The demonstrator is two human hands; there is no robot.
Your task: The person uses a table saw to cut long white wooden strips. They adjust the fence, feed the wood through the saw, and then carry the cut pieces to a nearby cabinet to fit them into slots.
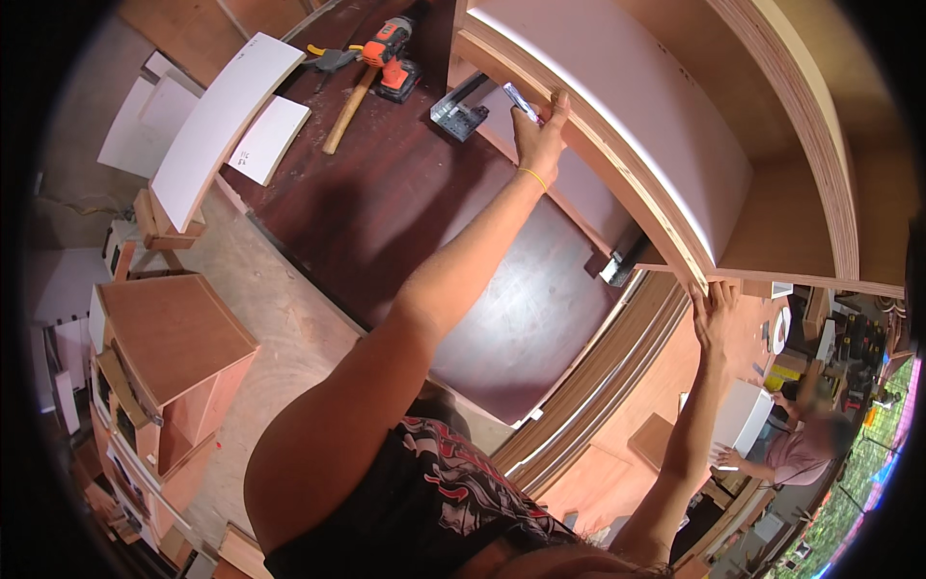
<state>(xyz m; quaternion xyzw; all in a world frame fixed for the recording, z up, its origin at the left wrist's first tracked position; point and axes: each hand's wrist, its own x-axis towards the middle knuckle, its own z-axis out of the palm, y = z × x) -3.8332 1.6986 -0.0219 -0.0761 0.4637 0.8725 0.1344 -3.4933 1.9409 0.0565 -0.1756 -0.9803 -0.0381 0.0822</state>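
A wooden cabinet with plywood edges and white inner faces stands tilted over the dark table. My left hand is closed round a slim white marker pen and also rests against the cabinet's near edge strip. At the strip's lower right corner, my right hand curls its fingers over the wood. Below the strip, a drawer slide with a black end piece shows near my left hand. A second black-and-metal slide sits closer to my right hand.
On the dark tabletop lie an orange cordless drill, a wooden-handled hammer and white boards. Stacked strips run along the right. A wooden box unit stands left. Another person works at far right.
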